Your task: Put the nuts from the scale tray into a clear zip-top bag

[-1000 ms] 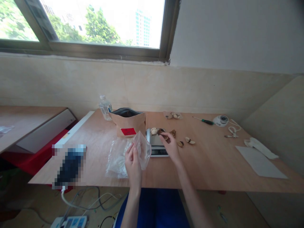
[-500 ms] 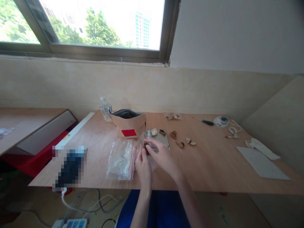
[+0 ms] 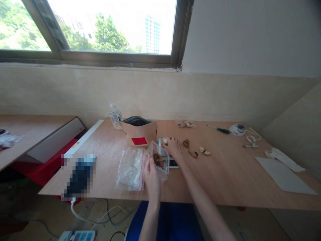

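My left hand (image 3: 151,170) is closed on the upper edge of a clear zip bag (image 3: 166,164), whose mouth gapes open. Brown, wrinkled dried pieces (image 3: 158,160), perhaps dried mushroom, lie inside it. My right hand (image 3: 173,147) reaches over a flat kitchen scale (image 3: 173,164), fingers spread and pointing down at its plate. Beside its thumb sits a pale dried piece (image 3: 165,141). The darker piece on the plate is hidden beneath the fingers. Right of the scale lie a brown lump (image 3: 186,143), a brown-and-pale piece (image 3: 193,153) and a pale slice (image 3: 205,151).
A kraft pouch (image 3: 150,135) stands open behind the flat plastic bags (image 3: 129,170). A water bottle (image 3: 115,117) is at the back left, a blurred-out dark device (image 3: 79,177) front left. Further back are a filled bag (image 3: 185,124), a screwdriver (image 3: 222,130) and a white camera (image 3: 238,129).
My right hand has left the clear bag and moved forward to the scale plate. My left hand still grips the bag, and the brown pieces inside now show plainly.
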Action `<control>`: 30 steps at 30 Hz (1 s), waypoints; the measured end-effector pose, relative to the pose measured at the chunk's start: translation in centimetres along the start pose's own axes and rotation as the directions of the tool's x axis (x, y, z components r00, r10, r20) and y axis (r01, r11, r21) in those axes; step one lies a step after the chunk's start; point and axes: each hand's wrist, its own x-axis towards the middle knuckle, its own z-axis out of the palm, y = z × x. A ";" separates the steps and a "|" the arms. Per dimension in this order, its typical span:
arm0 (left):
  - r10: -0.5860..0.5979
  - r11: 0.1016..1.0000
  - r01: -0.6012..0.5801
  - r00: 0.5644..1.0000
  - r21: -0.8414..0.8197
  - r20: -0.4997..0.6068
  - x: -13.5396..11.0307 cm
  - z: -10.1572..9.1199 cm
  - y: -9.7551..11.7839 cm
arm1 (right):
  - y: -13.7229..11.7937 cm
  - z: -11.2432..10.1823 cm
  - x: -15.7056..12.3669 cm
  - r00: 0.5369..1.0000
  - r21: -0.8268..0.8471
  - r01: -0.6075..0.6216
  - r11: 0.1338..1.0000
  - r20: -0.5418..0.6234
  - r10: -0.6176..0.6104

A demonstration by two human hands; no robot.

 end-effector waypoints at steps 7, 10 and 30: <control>-0.055 0.998 0.054 0.998 -0.017 -0.023 0.0 0.3 -0.1 | 1.7 0.3 -0.6 0.994 0.040 0.043 0.998 -0.105 -0.039; -0.049 0.999 0.049 0.999 -0.016 -0.016 0.0 0.3 -0.2 | 2.6 0.3 -0.7 0.989 0.086 0.069 0.994 -0.139 -0.057; -0.100 0.989 0.098 0.995 -0.114 -0.009 -0.3 0.7 0.2 | -4.5 -10.8 -5.0 0.990 0.818 -0.051 0.573 0.118 -0.080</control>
